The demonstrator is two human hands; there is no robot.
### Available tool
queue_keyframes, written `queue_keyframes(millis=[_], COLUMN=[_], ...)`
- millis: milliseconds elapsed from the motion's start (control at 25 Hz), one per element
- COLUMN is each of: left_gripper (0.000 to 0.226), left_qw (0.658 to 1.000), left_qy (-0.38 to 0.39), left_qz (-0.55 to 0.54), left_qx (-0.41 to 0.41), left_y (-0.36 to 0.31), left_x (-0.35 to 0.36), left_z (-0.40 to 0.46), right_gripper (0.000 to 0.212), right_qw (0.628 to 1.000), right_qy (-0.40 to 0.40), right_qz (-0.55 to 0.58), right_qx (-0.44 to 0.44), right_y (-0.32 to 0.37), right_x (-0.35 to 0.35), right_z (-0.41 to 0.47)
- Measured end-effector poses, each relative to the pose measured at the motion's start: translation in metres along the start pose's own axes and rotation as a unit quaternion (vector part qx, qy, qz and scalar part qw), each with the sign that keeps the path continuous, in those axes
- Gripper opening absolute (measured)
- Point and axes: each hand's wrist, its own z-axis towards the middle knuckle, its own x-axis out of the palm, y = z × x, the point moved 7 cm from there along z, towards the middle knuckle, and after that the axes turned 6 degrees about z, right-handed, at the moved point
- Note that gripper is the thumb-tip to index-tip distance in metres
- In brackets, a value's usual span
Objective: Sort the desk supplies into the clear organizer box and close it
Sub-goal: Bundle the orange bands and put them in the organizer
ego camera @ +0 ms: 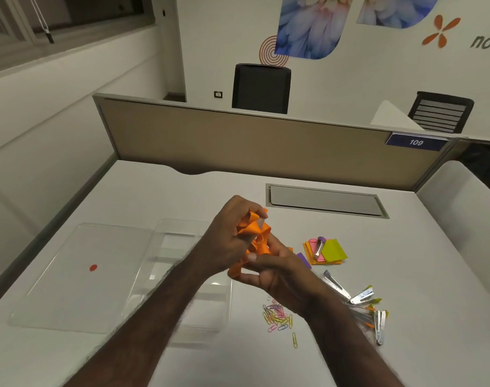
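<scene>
Both hands hold a curled bunch of orange sticky notes [253, 233] above the desk, just right of the clear organizer box [165, 277]. My left hand [228, 233] grips the top of the bunch; my right hand [269, 270] pinches its lower part. The box stands open with its clear lid [79, 275], marked by a red dot, lying flat to its left. On the desk to the right lie a stack of coloured sticky notes [326, 252] with a small purple-capped tube [320, 245] on it, several small staplers [363, 305] and a pile of coloured paper clips [277, 317].
A grey cable-tray flap [324, 201] is set in the white desk behind the supplies. A beige partition [252, 141] with a "109" tag closes the far edge. Two black chairs stand beyond it.
</scene>
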Motion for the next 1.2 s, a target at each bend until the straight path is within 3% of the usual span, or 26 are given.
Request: queue_keyframes(millis=[160, 240, 440, 600, 760, 880, 1000, 1120, 1200], left_gripper=[0.027, 0.044, 0.051, 0.047, 0.039, 0.027, 0.025, 0.034, 0.040], left_qw=[0.996, 0.986, 0.938, 0.926, 0.918, 0.910, 0.903, 0.907, 0.909], left_qy=[-0.025, -0.040, -0.090, -0.102, -0.098, -0.075, -0.056, -0.050, -0.044], left_qz=[-0.048, -0.112, -0.251, -0.245, -0.173, -0.113, -0.056, 0.034, 0.088], left_qx=[-0.069, -0.115, -0.222, -0.268, -0.342, -0.392, -0.421, -0.417, -0.404], left_y=[0.027, 0.037, 0.076, 0.109, 0.152, 0.182, 0.198, 0.205, 0.201], left_x=[0.006, 0.005, -0.009, -0.044, -0.080, -0.090, -0.090, -0.094, -0.101], left_z=[-0.020, -0.033, -0.074, -0.109, -0.150, -0.182, -0.204, -0.207, -0.206], right_gripper=[0.073, 0.065, 0.044, 0.027, 0.028, 0.023, 0.009, 0.015, 0.022], right_qw=[0.998, 0.994, 0.979, 0.974, 0.957, 0.922, 0.854, 0.787, 0.764], right_qy=[-0.048, -0.069, -0.108, -0.121, -0.084, -0.055, -0.035, -0.004, 0.003], right_qz=[-0.027, -0.072, -0.169, -0.192, -0.279, -0.381, -0.514, -0.609, -0.638], right_qx=[-0.028, -0.033, -0.036, -0.015, 0.013, 0.047, 0.076, 0.096, 0.097], right_y=[-0.001, -0.006, -0.036, -0.061, -0.091, -0.121, -0.146, -0.162, -0.164], right_x=[0.002, 0.005, 0.027, 0.049, 0.070, 0.082, 0.092, 0.099, 0.101], right_z=[0.014, 0.023, 0.053, 0.082, 0.117, 0.136, 0.148, 0.158, 0.161])
